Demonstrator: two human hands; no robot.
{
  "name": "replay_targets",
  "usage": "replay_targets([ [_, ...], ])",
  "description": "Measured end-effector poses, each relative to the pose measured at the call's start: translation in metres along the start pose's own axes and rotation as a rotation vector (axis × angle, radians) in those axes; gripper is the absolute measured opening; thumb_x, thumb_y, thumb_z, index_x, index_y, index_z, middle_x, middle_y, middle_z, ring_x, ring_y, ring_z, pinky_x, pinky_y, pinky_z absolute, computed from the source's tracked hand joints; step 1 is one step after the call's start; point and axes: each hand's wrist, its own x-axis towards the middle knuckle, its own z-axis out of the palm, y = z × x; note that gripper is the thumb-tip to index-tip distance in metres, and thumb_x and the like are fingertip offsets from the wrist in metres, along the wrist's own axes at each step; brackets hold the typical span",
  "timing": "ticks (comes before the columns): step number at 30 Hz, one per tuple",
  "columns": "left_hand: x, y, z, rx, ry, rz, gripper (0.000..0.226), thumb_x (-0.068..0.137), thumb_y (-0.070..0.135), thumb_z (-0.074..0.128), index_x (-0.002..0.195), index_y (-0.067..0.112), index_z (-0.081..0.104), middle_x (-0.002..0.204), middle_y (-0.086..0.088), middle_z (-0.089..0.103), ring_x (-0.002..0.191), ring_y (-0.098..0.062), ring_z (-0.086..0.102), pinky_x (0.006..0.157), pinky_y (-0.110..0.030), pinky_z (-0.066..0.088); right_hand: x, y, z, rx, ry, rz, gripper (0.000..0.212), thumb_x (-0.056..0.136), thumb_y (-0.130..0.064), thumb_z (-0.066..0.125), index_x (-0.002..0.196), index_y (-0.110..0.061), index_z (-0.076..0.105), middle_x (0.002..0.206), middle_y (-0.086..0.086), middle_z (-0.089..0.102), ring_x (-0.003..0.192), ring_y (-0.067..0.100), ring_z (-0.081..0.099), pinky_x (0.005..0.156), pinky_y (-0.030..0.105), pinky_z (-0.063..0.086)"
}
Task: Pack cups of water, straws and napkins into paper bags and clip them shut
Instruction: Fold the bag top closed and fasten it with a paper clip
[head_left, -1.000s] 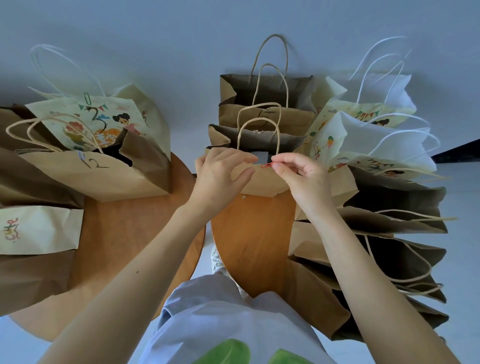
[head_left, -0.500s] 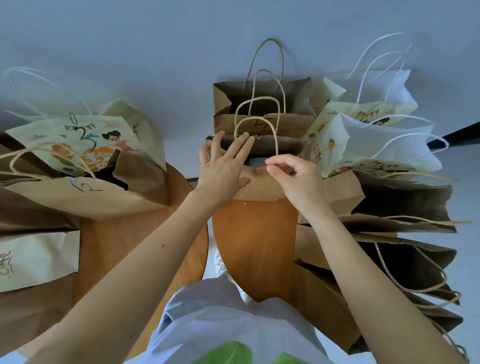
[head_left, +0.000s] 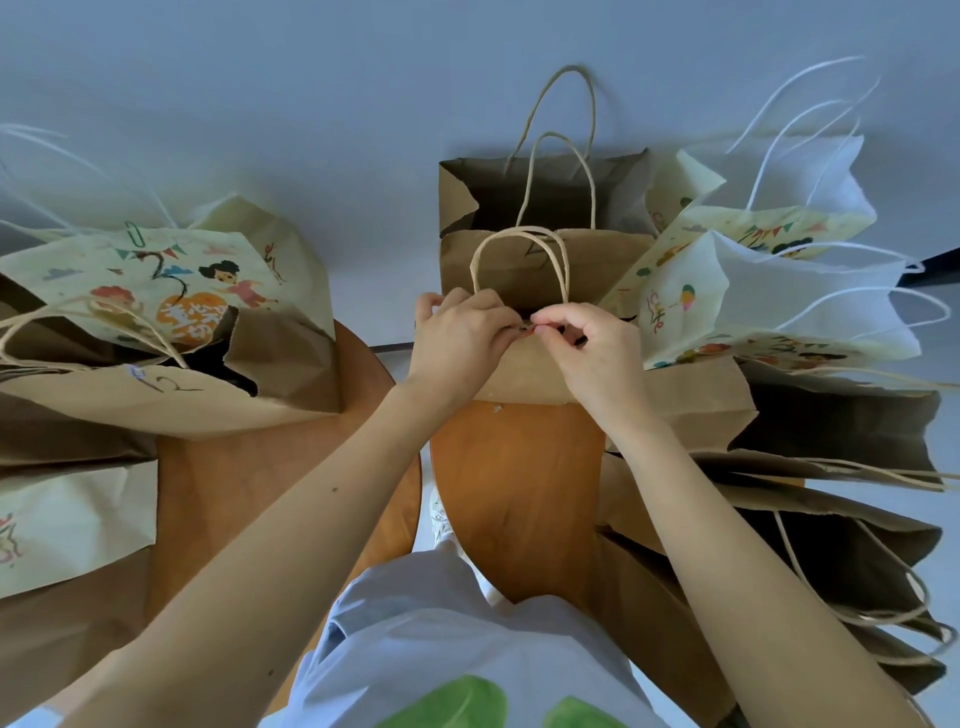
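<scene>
Where left hand (head_left: 457, 338) and right hand (head_left: 597, 356) meet, each pinches the top edge of the paper bag (head_left: 524, 371); the right also nips a small clip (head_left: 527, 329). Bag: plain brown, handles (head_left: 563, 270) upright.

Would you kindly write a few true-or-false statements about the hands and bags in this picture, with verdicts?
1. The left hand and the right hand meet at the top edge of the middle brown bag. True.
2. The right hand pinches a small reddish clip at that edge. True.
3. The rear brown bag is clipped shut. False: its mouth stands open.
4. A green clip sits on the printed bag at the left. True.
5. The left hand lies flat on the table. False: it grips the middle brown bag's top.
</scene>
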Motion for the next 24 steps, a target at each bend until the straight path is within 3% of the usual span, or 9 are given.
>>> replay_targets([
  [6,-0.002,-0.003,0.005,-0.006,0.032,0.041,0.019,0.083,0.024,0.057,0.080,0.019,0.075,0.076,0.001,0.068,0.068,-0.025,0.061,0.069,-0.038,0.039,0.003,0.004,0.006,-0.046,0.103,-0.064,0.013,0.083,-0.010,0.064,0.092,-0.009,0.073,0.086,0.004,0.071,0.073,0.001,0.054,0.067,0.004,0.043],
  [11,-0.004,-0.004,0.005,0.026,0.048,0.057,0.032,0.085,0.030,0.046,0.078,0.019,0.075,0.075,0.003,0.068,0.066,-0.024,0.060,0.070,-0.039,0.043,0.006,0.004,0.010,-0.079,0.139,-0.110,0.012,0.082,-0.008,0.064,0.089,-0.007,0.074,0.082,0.005,0.071,0.072,0.002,0.057,0.068,0.001,0.042],
  [17,-0.005,-0.003,0.006,0.087,0.073,0.107,0.031,0.086,0.027,0.047,0.077,0.019,0.075,0.073,0.003,0.067,0.066,-0.025,0.059,0.073,-0.038,0.044,0.006,0.006,0.011,-0.113,0.150,-0.138,0.012,0.083,-0.008,0.064,0.089,-0.006,0.074,0.081,0.008,0.072,0.072,0.015,0.066,0.067,0.015,0.048],
  [24,-0.007,-0.006,0.007,0.148,0.101,0.204,0.030,0.086,0.020,0.046,0.077,0.020,0.074,0.073,0.004,0.066,0.065,-0.024,0.058,0.076,-0.038,0.046,0.015,0.005,0.006,-0.160,-0.001,-0.096,0.011,0.080,-0.005,0.068,0.088,-0.007,0.075,0.081,0.009,0.072,0.068,0.008,0.059,0.066,0.004,0.037],
])
